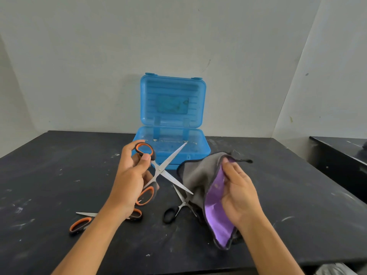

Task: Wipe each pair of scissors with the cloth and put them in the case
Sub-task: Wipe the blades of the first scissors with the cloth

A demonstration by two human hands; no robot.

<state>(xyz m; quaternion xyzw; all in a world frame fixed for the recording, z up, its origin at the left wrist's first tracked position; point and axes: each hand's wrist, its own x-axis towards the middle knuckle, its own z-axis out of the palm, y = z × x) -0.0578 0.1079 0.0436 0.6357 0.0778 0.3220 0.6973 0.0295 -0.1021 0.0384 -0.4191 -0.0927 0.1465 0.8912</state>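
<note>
**Scissors held open above the table, cloth in the other hand**

Scissors (158, 171) with orange handles sit in the left hand (130, 175), fingers curled through the loops, blades spread wide in front of the open blue case (200, 151). The right hand (238, 192) pinches the grey-purple cloth (200, 175). On the table (49, 165) lie a second orange pair (79, 225) and a black pair (176, 209).

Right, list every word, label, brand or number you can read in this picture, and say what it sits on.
None can be read.
Blue case: a rectangular label patch shows through the raised lid, its markings too blurred to read.
Orange-handled scissors in the left hand: no print visible.
Cloth in the right hand: no tag or text visible.
</note>
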